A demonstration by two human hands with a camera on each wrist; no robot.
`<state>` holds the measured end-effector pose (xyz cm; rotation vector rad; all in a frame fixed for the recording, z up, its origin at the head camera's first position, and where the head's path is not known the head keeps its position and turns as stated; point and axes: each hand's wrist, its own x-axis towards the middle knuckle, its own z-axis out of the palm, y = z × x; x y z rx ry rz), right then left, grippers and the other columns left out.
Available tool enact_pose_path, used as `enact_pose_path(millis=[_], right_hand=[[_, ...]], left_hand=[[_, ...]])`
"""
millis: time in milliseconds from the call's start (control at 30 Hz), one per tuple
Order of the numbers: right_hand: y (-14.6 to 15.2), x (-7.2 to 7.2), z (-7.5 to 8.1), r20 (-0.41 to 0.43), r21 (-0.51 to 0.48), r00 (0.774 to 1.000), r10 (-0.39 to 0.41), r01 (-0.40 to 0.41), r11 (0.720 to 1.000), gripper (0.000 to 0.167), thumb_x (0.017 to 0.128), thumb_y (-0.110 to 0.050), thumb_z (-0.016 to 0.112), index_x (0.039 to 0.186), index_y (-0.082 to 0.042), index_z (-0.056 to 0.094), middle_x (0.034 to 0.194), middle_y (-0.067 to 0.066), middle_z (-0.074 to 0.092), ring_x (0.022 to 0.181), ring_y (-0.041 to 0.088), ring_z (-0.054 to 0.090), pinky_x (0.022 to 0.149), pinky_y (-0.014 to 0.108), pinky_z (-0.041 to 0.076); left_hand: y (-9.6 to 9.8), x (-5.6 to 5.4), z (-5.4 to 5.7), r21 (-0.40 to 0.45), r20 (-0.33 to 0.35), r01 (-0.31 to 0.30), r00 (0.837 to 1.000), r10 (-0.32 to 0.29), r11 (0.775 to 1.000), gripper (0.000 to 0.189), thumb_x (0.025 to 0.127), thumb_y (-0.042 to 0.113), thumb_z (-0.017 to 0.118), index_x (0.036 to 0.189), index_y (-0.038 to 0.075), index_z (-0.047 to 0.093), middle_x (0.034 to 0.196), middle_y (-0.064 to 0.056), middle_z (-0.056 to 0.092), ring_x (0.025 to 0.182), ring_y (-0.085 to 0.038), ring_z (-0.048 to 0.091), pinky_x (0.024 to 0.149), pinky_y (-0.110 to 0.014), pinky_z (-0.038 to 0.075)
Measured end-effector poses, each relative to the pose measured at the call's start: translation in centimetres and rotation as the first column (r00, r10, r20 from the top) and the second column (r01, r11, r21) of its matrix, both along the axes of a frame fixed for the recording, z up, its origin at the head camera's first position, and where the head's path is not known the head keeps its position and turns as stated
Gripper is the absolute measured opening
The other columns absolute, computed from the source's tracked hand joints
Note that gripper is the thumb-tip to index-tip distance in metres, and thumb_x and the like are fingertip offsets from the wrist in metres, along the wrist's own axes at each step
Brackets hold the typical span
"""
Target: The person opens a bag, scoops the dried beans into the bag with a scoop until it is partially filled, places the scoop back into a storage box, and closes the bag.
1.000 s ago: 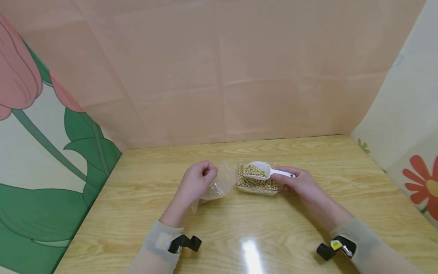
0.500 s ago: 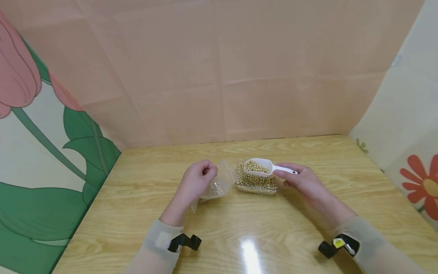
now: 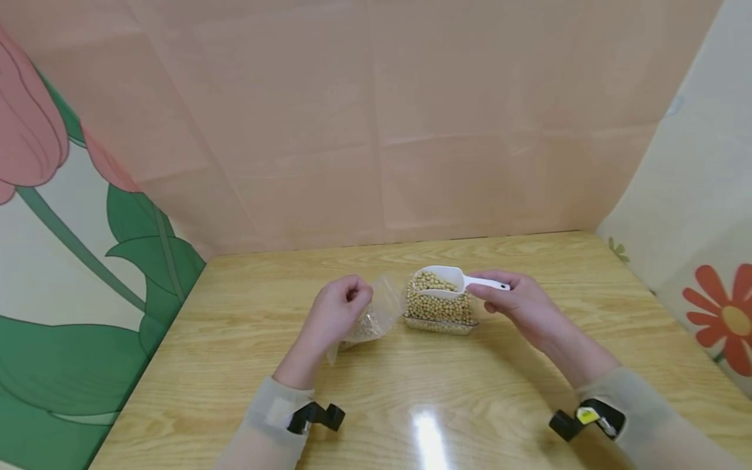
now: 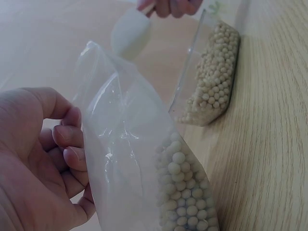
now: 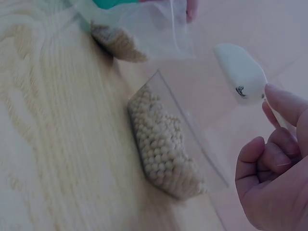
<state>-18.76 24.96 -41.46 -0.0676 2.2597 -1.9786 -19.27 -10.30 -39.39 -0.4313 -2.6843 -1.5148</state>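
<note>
My right hand (image 3: 519,303) pinches the handle of a white scoop (image 3: 452,292), which carries a heap of round beige beans (image 3: 433,281). The scoop hangs above a clear plastic box (image 3: 440,325) that also holds such beans; in the right wrist view a gap shows between the scoop (image 5: 240,72) and the box (image 5: 166,144). To the left, my left hand (image 3: 341,307) grips the upper edge of a clear plastic bag (image 3: 378,313). Beans (image 4: 185,197) lie in the bag's lower part in the left wrist view. The bag's mouth is hard to make out.
Both stand on a wood-grain table (image 3: 499,398), the bag just left of the box. A pink sheet (image 3: 376,130) hangs behind the table. Flower-patterned panels flank it, and each wrist wears a strapped black camera (image 3: 335,416).
The right hand has lifted the loaded scoop away from the beans in the box, first up and right, then slightly left. The left hand and the bag stay in place.
</note>
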Motion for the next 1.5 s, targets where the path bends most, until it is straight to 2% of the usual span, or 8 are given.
enact_pose_path(millis=[233, 533, 667, 767, 1000, 1133, 1333, 1500], right_hand=[[-1.6, -0.2, 1.3, -0.013, 0.032, 0.999, 0.053, -0.052, 0.998, 0.034, 0.102, -0.027, 0.082, 0.131, -0.008, 0.079, 0.102, -0.001, 0.069, 0.086, 0.016, 0.061, 0.085, 0.033, 0.052], [-3.4, -0.7, 1.8, -0.011, 0.098, 0.995, 0.095, -0.094, 0.991, 0.043, 0.098, -0.031, 0.086, 0.132, -0.006, 0.079, 0.101, 0.000, 0.072, 0.082, 0.017, 0.059, 0.085, 0.038, 0.050], [-4.2, -1.1, 2.1, -0.003, 0.140, 0.994, 0.105, -0.104, 0.985, 0.046, 0.095, -0.037, 0.089, 0.130, -0.008, 0.080, 0.093, 0.002, 0.069, 0.082, 0.022, 0.059, 0.090, 0.043, 0.046], [-4.7, -1.3, 2.4, 0.003, 0.185, 0.994, 0.107, -0.106, 0.977, 0.047, 0.093, -0.042, 0.090, 0.128, -0.012, 0.081, 0.086, 0.003, 0.064, 0.084, 0.026, 0.058, 0.087, 0.044, 0.045], [-5.7, -1.6, 3.5, -0.020, 0.265, 0.990, 0.142, -0.132, 0.955, 0.049, 0.092, -0.040, 0.091, 0.128, -0.010, 0.081, 0.113, 0.006, 0.072, 0.094, 0.026, 0.057, 0.076, 0.035, 0.050], [-5.9, -1.6, 3.9, -0.023, 0.291, 0.989, 0.148, -0.135, 0.947, 0.050, 0.092, -0.040, 0.091, 0.130, -0.009, 0.080, 0.106, 0.008, 0.071, 0.090, 0.028, 0.057, 0.071, 0.033, 0.049], [-6.1, -1.6, 4.4, -0.045, 0.329, 0.985, 0.164, -0.141, 0.934, 0.045, 0.093, -0.038, 0.091, 0.127, -0.011, 0.082, 0.105, 0.007, 0.072, 0.085, 0.023, 0.056, 0.070, 0.032, 0.049], [-6.3, -1.4, 4.9, -0.073, 0.364, 0.982, 0.175, -0.137, 0.921, 0.041, 0.092, -0.039, 0.091, 0.123, -0.014, 0.083, 0.109, 0.007, 0.076, 0.091, 0.027, 0.064, 0.076, 0.036, 0.053]], left_hand=[[0.0, 0.1, 0.1, 0.008, -0.014, -0.003, 1.000, 0.003, 1.000, 0.026, 0.106, 0.016, 0.062, 0.080, 0.014, 0.063, 0.069, 0.004, 0.048, 0.063, -0.015, 0.044, 0.062, -0.033, 0.039], [0.1, 0.1, 0.1, 0.003, -0.003, 0.000, 1.000, 0.000, 1.000, 0.025, 0.106, 0.016, 0.062, 0.082, 0.014, 0.065, 0.071, 0.003, 0.049, 0.064, -0.015, 0.046, 0.062, -0.032, 0.040], [0.0, 0.1, 0.1, 0.000, 0.006, 0.000, 1.000, 0.000, 1.000, 0.025, 0.107, 0.017, 0.062, 0.082, 0.014, 0.064, 0.071, 0.003, 0.050, 0.064, -0.016, 0.046, 0.062, -0.032, 0.040], [0.0, 0.1, 0.1, 0.000, -0.001, 0.000, 1.000, 0.000, 1.000, 0.025, 0.107, 0.017, 0.062, 0.082, 0.014, 0.065, 0.072, 0.003, 0.050, 0.065, -0.016, 0.047, 0.062, -0.033, 0.040], [-0.1, 0.0, 0.1, -0.002, -0.014, -0.014, 1.000, 0.014, 1.000, 0.023, 0.105, 0.015, 0.062, 0.082, 0.014, 0.065, 0.071, 0.003, 0.051, 0.066, -0.016, 0.048, 0.062, -0.034, 0.041], [0.0, 0.0, 0.1, -0.006, -0.024, -0.015, 1.000, 0.015, 1.000, 0.024, 0.104, 0.016, 0.062, 0.081, 0.014, 0.065, 0.071, 0.003, 0.051, 0.066, -0.016, 0.049, 0.062, -0.034, 0.041], [-0.1, -0.1, 0.0, -0.006, -0.037, -0.005, 0.999, 0.004, 1.000, 0.023, 0.104, 0.016, 0.061, 0.082, 0.014, 0.066, 0.071, 0.004, 0.051, 0.064, -0.015, 0.048, 0.061, -0.032, 0.041], [-0.1, 0.0, 0.0, -0.005, -0.036, -0.003, 0.999, 0.003, 1.000, 0.024, 0.105, 0.016, 0.061, 0.083, 0.013, 0.067, 0.070, 0.003, 0.051, 0.063, -0.014, 0.047, 0.059, -0.031, 0.041]])
